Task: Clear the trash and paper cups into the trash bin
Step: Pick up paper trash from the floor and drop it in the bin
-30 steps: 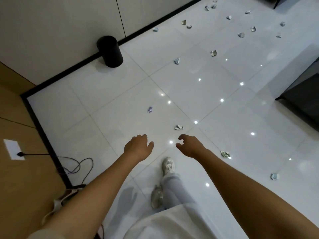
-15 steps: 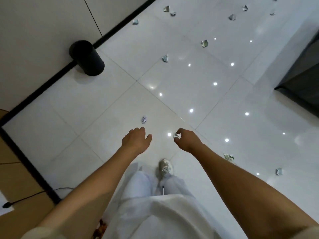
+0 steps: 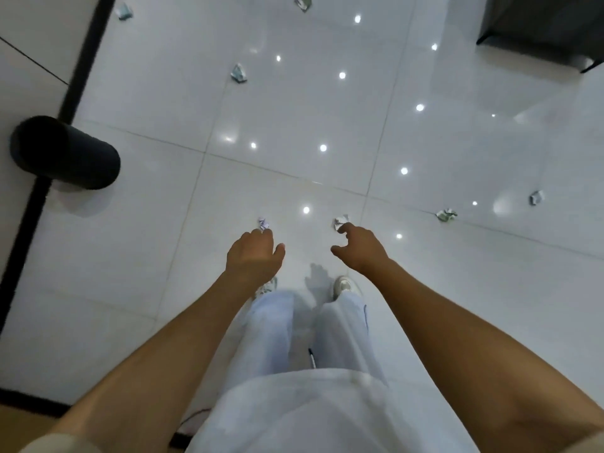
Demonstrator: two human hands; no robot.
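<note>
The floor (image 3: 130, 256) under me is glossy white tile with thin grey seams, and it mirrors small round ceiling lights as bright dots; a black strip runs along its left edge where it meets the pale wall; a dark piece of furniture (image 3: 539, 27) fills the top right corner. Against that black strip stands the trash bin (image 3: 65, 152), a matte black cylinder, well apart from both my hands and off to my left. My pale, loose trousers (image 3: 277, 328) hang down the middle of the view, with the toes of my light shoes (image 3: 343, 284) showing just below my hands. My left hand (image 3: 251, 256) reaches forward, palm down, fingers loosely curled and not pressed together; a small crumpled scrap (image 3: 263, 223) lies at its fingertips, and I cannot tell whether they touch it. My right hand (image 3: 359, 250) is spread, thumb held apart from the forefinger, whose tip meets a crumpled silvery wad (image 3: 340, 220) on the tile; nothing is pinched. Further wads of the same creased, shiny kind lie scattered; one greenish wad (image 3: 446, 214) and a smaller wad (image 3: 536, 197) to my right; a grey wad (image 3: 238, 74) ahead; two more near the top edge.
</note>
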